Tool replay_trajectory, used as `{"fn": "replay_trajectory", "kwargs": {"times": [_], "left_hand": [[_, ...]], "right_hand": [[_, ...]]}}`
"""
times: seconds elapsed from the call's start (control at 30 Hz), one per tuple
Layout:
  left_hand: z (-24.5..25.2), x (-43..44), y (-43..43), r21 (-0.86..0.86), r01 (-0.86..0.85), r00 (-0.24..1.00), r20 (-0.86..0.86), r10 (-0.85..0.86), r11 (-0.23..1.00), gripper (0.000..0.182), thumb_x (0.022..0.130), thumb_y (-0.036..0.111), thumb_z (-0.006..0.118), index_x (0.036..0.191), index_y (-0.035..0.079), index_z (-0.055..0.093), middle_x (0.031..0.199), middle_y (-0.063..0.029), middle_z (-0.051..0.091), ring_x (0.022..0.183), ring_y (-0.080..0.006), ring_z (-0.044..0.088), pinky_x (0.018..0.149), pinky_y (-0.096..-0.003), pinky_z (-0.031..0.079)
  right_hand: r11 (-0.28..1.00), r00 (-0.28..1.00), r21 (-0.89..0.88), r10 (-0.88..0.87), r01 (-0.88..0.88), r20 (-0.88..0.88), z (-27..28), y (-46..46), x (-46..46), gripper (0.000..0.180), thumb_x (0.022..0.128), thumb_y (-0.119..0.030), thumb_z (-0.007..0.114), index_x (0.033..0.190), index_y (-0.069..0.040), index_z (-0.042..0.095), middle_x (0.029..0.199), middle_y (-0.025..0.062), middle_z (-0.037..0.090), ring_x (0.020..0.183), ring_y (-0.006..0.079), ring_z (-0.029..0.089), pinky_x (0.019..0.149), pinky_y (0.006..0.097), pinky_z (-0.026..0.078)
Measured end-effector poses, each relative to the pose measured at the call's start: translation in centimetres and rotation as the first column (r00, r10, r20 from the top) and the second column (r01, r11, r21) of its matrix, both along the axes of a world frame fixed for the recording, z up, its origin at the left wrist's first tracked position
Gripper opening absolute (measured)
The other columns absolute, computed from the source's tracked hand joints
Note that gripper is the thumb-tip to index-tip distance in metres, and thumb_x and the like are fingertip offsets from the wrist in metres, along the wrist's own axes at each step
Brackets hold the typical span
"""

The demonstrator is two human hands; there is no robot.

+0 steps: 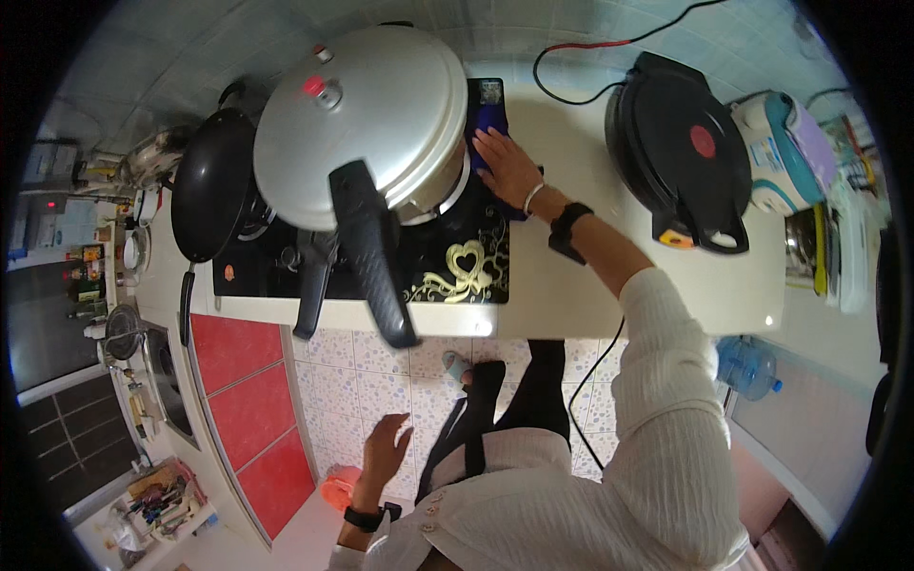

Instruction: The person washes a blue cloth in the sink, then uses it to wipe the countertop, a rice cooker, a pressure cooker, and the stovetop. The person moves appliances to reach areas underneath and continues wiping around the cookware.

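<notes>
My right hand (508, 165) presses a dark blue cloth (490, 120) against the right edge of a black glass gas hob (457, 235). Right beside it, on the burner, stands a large silver pressure cooker (385, 107) with its lid on. The cooker's long black handles (375, 264) jut over the counter's front edge. Part of the cloth is hidden under my palm and fingers. My left hand (385, 451) hangs low in front of my body, away from the counter, fingers loosely bent and holding nothing.
A black wok (213, 185) sits left of the cooker. On the counter (564, 285) at right are a black electric griddle (678, 150) with a cord (593, 46) and a white-and-teal appliance (778, 157). A water jug (746, 367) and a red basin (340, 487) are lower down.
</notes>
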State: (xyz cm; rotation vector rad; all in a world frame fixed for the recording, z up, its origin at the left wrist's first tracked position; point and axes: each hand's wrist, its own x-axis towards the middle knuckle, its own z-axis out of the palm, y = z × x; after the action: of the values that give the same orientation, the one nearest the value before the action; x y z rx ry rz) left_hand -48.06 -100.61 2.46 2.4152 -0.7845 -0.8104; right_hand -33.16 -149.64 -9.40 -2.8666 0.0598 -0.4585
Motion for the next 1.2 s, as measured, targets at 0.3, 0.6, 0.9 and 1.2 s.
{"fn": "replay_trajectory", "kwargs": {"times": [0.3, 0.6, 0.9, 1.2], "left_hand": [[2.3, 0.8, 10.6, -0.016, 0.105, 0.993, 0.048, -0.104, 0.994, 0.027, 0.088, 0.017, 0.056, 0.111, 0.003, 0.058, 0.104, -0.0168, 0.059, 0.097, -0.0356, 0.057, 0.082, -0.0398, 0.047], [2.6, 2.1, 13.7, -0.041, 0.141, 0.973, 0.189, -0.131, 0.989, 0.026, 0.086, 0.012, 0.058, 0.11, 0.002, 0.059, 0.098, -0.0175, 0.059, 0.087, -0.0311, 0.06, 0.076, -0.0376, 0.048], [3.5, 4.1, 14.0, 0.032, 0.005, 1.0, 0.011, -0.005, 0.999, 0.027, 0.086, 0.016, 0.057, 0.11, 0.002, 0.059, 0.102, -0.0168, 0.06, 0.094, -0.0345, 0.058, 0.08, -0.0399, 0.047], [4.4, 5.4, 11.5, 0.043, -0.027, 0.996, 0.085, 0.023, 0.999, 0.026, 0.087, 0.014, 0.056, 0.109, 0.001, 0.059, 0.103, -0.0171, 0.06, 0.096, -0.0344, 0.057, 0.083, -0.0393, 0.046]], "right_hand": [[0.98, 0.998, 0.193, -0.05, 0.044, 0.028, 0.9, 14.7, -8.1, 0.048, 0.076, -0.012, 0.06, 0.121, 0.001, 0.053, 0.133, 0.0124, 0.047, 0.128, 0.0288, 0.038, 0.106, 0.0373, 0.034], [0.971, 0.977, 0.167, -0.189, 0.171, 0.098, 1.1, 10.8, -5.0, 0.047, 0.073, 0.0, 0.054, 0.12, -0.002, 0.053, 0.128, 0.0161, 0.051, 0.121, 0.0327, 0.045, 0.105, 0.0394, 0.034], [0.882, 0.975, 0.439, -0.214, 0.169, 0.056, 0.3, 15.7, -6.8, 0.035, 0.065, -0.001, 0.059, 0.1, -0.005, 0.062, 0.107, 0.0135, 0.059, 0.102, 0.0324, 0.055, 0.091, 0.0379, 0.045], [0.765, 0.806, 0.292, -0.592, 0.574, -0.033, 0.2, -2.2, -6.7, 0.052, 0.077, -0.026, 0.064, 0.122, -0.003, 0.053, 0.129, 0.0205, 0.05, 0.122, 0.0365, 0.043, 0.103, 0.0412, 0.034]]}}
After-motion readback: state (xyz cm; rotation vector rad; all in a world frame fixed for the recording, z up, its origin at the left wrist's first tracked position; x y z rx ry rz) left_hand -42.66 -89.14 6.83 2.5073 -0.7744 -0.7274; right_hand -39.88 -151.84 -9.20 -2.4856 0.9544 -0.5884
